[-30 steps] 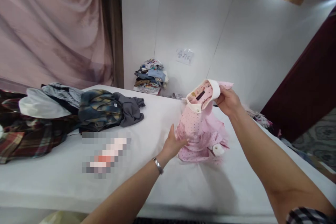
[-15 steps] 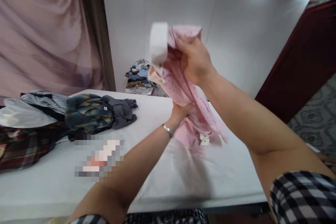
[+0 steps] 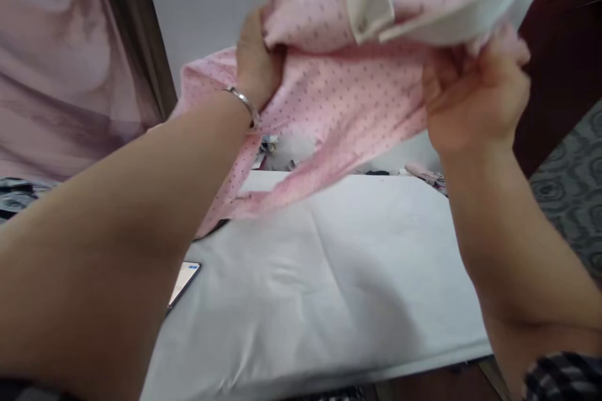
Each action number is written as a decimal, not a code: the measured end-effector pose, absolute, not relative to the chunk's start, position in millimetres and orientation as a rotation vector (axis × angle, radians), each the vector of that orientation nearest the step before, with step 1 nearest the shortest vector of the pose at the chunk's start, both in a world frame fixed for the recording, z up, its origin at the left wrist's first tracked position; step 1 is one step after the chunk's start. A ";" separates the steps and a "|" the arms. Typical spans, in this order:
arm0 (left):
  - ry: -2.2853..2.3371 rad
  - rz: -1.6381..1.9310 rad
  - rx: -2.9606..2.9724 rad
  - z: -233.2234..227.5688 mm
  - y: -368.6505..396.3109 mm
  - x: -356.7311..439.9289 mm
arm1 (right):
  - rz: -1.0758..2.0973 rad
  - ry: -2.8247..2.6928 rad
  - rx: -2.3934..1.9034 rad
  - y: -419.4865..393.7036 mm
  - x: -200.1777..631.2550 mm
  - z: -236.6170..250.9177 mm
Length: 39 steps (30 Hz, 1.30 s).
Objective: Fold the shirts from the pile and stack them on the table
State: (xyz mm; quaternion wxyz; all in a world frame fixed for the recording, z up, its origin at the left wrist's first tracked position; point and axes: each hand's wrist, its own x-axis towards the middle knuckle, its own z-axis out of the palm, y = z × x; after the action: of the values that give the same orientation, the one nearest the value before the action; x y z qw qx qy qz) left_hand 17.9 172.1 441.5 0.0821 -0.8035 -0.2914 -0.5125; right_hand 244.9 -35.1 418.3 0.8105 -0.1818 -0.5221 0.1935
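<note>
Left hand (image 3: 254, 66), bracelet at wrist: fingers closed on shirt cloth. Pink dotted shirt (image 3: 338, 100): white collar, small dark dots, blurred; held up above the white-covered table (image 3: 329, 288), hem trailing near it. Right hand (image 3: 475, 100): fingers clenched on cloth under the collar.

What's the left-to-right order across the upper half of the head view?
Pink curtain → left hand gripping the pink dotted shirt → white collar → right hand → dark red door.
</note>
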 end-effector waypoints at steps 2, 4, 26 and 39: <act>-0.941 -1.351 -2.436 411.9 177.1 41.1 | 0.418 -0.949 -0.489 -27.7 268.7 369.7; -1.047 -1.085 -2.580 365.7 184.7 63.9 | 0.471 -0.785 -0.639 -22.1 289.0 309.7; -1.322 -0.459 -2.813 94.2 81.7 -71.8 | 0.355 -1.682 -1.968 -88.8 285.2 64.3; -1.556 -0.437 -2.608 107.5 91.3 -83.9 | 0.470 -0.978 -1.463 -78.2 303.9 123.4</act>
State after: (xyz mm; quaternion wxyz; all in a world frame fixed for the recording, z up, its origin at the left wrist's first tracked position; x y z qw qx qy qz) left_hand -83.9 91.3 107.5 0.0364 -0.8494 -0.5068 -0.1424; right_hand 303.9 -78.2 123.4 0.6132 -0.6346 -0.4241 0.2037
